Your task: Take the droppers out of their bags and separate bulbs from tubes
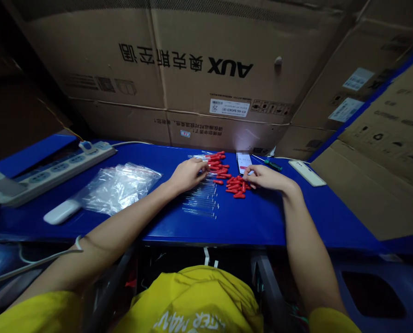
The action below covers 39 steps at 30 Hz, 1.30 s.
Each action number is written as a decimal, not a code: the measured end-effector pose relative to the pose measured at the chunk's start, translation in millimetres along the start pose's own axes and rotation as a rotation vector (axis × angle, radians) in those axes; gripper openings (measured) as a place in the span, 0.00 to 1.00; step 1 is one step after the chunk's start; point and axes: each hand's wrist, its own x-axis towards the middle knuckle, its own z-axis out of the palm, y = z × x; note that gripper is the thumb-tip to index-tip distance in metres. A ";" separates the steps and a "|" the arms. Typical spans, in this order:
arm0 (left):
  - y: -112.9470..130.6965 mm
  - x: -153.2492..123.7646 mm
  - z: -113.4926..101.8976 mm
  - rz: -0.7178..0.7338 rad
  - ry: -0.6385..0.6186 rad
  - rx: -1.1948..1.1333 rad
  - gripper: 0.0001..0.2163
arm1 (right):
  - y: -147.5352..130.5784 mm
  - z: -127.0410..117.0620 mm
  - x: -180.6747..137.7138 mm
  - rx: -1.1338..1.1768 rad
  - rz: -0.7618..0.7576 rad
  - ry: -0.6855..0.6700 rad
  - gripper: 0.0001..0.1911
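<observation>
My left hand [191, 174] rests over a row of thin clear glass tubes [200, 199], its fingers curled together; what they hold, if anything, is hidden. Beside its fingertips, several tubes end in red rubber bulbs [221, 170], like droppers. A loose pile of red bulbs [234, 186] lies to the right of that row. My right hand [262, 176] reaches to the right edge of this pile, thumb and forefinger pinched on a red bulb. The lower tubes in the row have bare ends.
Clear plastic bags [119, 189] lie on the blue table [206, 233] at left, near a power strip [57, 171] and a white device [61, 212]. A lit phone [244, 162], a green-handled screwdriver [273, 164] and a pale phone-like slab [306, 173] lie right. Cardboard [192, 92] walls the back.
</observation>
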 end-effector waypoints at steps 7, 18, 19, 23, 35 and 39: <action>2.7 3.1 2.0 0.177 -0.050 -0.071 0.11 | 5.6 0.0 3.8 -0.084 -0.035 0.072 0.17; 26.7 9.2 16.8 0.306 -0.069 0.156 0.12 | -35.1 31.6 15.0 -0.170 -0.278 0.395 0.11; 28.8 9.1 17.6 0.304 -0.071 0.175 0.11 | -37.7 34.2 15.7 -0.173 -0.289 0.402 0.11; 33.6 10.1 19.8 0.303 -0.040 0.190 0.11 | -42.4 41.7 18.2 -0.184 -0.322 0.418 0.10; 34.3 6.6 -20.2 0.148 0.465 -0.416 0.16 | -50.8 61.2 25.7 -0.213 -0.619 0.649 0.16; 41.2 5.3 -20.4 0.111 0.491 -0.552 0.12 | -60.8 75.1 28.5 -0.391 -0.603 0.685 0.19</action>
